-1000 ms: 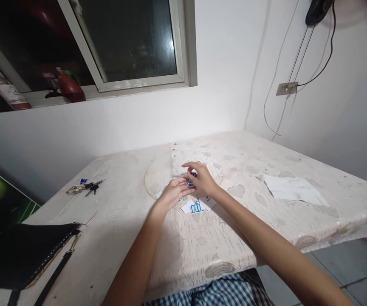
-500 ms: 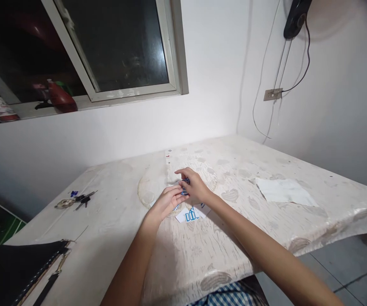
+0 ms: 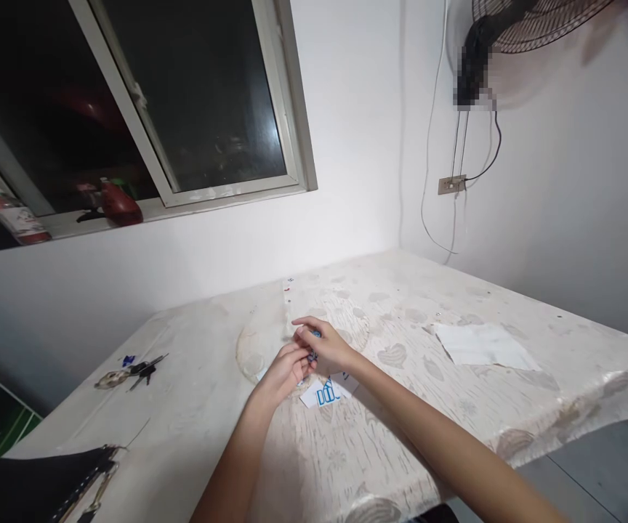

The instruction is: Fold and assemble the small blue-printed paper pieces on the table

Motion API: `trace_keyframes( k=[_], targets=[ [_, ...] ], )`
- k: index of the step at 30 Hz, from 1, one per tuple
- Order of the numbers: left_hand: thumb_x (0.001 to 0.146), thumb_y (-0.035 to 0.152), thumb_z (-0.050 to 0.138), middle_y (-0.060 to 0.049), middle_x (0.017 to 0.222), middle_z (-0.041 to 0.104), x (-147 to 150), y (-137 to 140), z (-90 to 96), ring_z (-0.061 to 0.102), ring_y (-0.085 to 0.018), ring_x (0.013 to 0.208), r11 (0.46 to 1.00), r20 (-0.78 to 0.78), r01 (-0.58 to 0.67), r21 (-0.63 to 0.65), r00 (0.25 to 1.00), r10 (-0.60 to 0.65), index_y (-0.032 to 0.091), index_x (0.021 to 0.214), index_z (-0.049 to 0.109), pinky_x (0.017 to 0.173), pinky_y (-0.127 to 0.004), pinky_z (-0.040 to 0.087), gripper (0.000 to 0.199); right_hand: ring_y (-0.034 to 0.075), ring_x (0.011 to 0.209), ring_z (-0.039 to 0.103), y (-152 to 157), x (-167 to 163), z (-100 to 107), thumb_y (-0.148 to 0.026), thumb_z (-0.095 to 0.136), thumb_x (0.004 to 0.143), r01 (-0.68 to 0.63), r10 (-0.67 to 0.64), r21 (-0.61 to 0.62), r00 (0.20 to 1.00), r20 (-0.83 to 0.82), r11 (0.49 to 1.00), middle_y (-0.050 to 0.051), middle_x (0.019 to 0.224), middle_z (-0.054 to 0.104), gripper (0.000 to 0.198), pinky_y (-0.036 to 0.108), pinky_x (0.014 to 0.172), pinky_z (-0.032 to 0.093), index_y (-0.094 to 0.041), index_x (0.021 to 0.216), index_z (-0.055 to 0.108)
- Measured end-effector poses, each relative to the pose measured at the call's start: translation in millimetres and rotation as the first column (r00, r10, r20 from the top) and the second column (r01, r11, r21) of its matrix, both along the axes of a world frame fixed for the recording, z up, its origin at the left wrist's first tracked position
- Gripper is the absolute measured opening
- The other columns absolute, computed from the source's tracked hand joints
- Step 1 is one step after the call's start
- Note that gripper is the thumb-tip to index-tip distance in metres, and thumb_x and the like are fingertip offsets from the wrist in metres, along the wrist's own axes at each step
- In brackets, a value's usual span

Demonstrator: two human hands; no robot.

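Above the middle of the table, my left hand (image 3: 286, 373) and my right hand (image 3: 325, 345) meet, fingers curled toward each other. Between them is a small blue-and-white thing (image 3: 315, 344), mostly covered by the fingers; its kind I cannot make out. My right thumb and fingers bend over it from above, and the left fingers press against it from the left. Just below the hands lie white paper pieces (image 3: 322, 394) with blue printed shapes, partly overlapping and partly hidden by the hands.
A white sheet (image 3: 485, 346) lies on the patterned tablecloth (image 3: 390, 428) to the right. Keys (image 3: 142, 370) rest on the left, beyond a black bag (image 3: 46, 479). Bottles (image 3: 121, 203) stand on the windowsill. A fan (image 3: 477, 58) hangs on the wall.
The camera has tilted up, so everything sits lower in view. My right fingers have shifted over the blue-and-white thing, and both hands stay together.
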State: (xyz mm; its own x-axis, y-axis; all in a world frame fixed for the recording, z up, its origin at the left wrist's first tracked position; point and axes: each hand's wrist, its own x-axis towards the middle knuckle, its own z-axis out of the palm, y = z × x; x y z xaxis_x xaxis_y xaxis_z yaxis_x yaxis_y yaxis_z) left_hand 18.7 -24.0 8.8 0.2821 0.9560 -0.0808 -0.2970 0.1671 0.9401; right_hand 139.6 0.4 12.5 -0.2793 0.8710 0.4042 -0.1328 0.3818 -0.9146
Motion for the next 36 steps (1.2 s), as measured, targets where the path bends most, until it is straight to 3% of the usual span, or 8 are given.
trace_keyframes(
  k=[7, 12, 17, 22, 28, 33, 36],
  targets=[
    [0.061, 0.013, 0.06, 0.007, 0.053, 0.046, 12, -4, -3.5, 0.041, -0.007, 0.041, 1.0, 0.02, -0.016, -0.004, 1.0, 0.016, 0.018, 0.075, 0.044, 0.039, -0.018, 0.025, 0.022, 0.014, 0.069, 0.058, -4, -6, -1, -0.034, 0.046, 0.083, -0.026, 0.026, -0.063, 1.0, 0.0, 0.998, 0.004, 0.077, 0.061, 0.028, 0.023, 0.059, 0.044, -0.013, 0.091, 0.063],
    [0.069, 0.025, 0.056, 0.006, 0.049, 0.042, 18, -5, -2.7, 0.034, -0.005, 0.039, 0.991, -0.01, -0.117, -0.057, 0.993, 0.117, 0.017, 0.07, 0.042, 0.039, -0.018, 0.024, 0.016, 0.014, 0.07, 0.058, -3, -10, -7, -0.035, 0.04, 0.087, 0.077, -0.084, 0.053, 0.985, 0.15, 0.996, 0.005, 0.074, 0.063, 0.035, 0.025, 0.066, 0.043, -0.012, 0.083, 0.066],
    [0.077, 0.039, 0.05, 0.007, 0.043, 0.036, 20, -4, -4.7, 0.029, -0.006, 0.036, 0.985, -0.087, -0.163, -0.063, 0.984, 0.157, 0.018, 0.065, 0.042, 0.037, -0.019, 0.023, 0.026, 0.016, 0.067, 0.058, -5, -12, -13, -0.041, 0.03, 0.091, 0.149, -0.173, 0.111, 0.95, 0.259, 0.983, 0.007, 0.071, 0.062, 0.048, 0.026, 0.065, 0.042, -0.012, 0.083, 0.066],
    [0.081, 0.051, 0.046, 0.007, 0.041, 0.034, 24, -9, -5.3, 0.029, -0.006, 0.033, 0.976, -0.222, -0.219, 0.017, 0.951, 0.218, 0.02, 0.062, 0.04, 0.036, -0.019, 0.022, 0.037, 0.016, 0.064, 0.057, -8, -13, -16, -0.049, 0.021, 0.093, 0.146, -0.161, 0.074, 0.949, 0.272, 0.987, 0.004, 0.07, 0.06, 0.053, 0.028, 0.066, 0.043, -0.015, 0.099, 0.062],
    [0.084, 0.054, 0.04, 0.007, 0.038, 0.035, 30, -10, -6.9, 0.032, -0.009, 0.031, 0.947, -0.301, -0.32, 0.003, 0.903, 0.306, 0.021, 0.074, 0.049, 0.034, -0.021, 0.023, 0.036, 0.019, 0.09, 0.057, -19, -13, -9, -0.045, 0.021, 0.094, 0.157, -0.182, 0.12, 0.954, 0.239, 0.98, 0.008, 0.093, 0.061, 0.046, 0.034, 0.084, 0.041, -0.018, 0.119, 0.049],
    [0.084, 0.058, 0.035, 0.005, 0.038, 0.037, 23, -3, -2.9, 0.032, -0.008, 0.031, 0.909, -0.15, -0.398, -0.121, 0.913, 0.38, 0.018, 0.068, 0.051, 0.035, -0.02, 0.026, 0.046, 0.018, 0.092, 0.057, -14, -13, -7, -0.038, 0.029, 0.092, 0.11, -0.119, 0.061, 0.98, 0.159, 0.992, 0.009, 0.11, 0.056, 0.042, 0.034, 0.083, 0.045, -0.019, 0.126, 0.043],
    [0.088, 0.052, 0.033, 0.006, 0.039, 0.036, 14, 0, 3.4, 0.032, -0.006, 0.032, 0.867, 0.033, -0.432, -0.249, 0.891, 0.453, 0.017, 0.062, 0.048, 0.039, -0.019, 0.033, 0.046, 0.018, 0.099, 0.056, -13, -9, -5, -0.024, 0.041, 0.084, 0.036, -0.066, 0.162, 0.981, 0.182, 0.986, 0.009, 0.117, 0.054, 0.042, 0.034, 0.087, 0.043, -0.019, 0.126, 0.044]
  ],
)
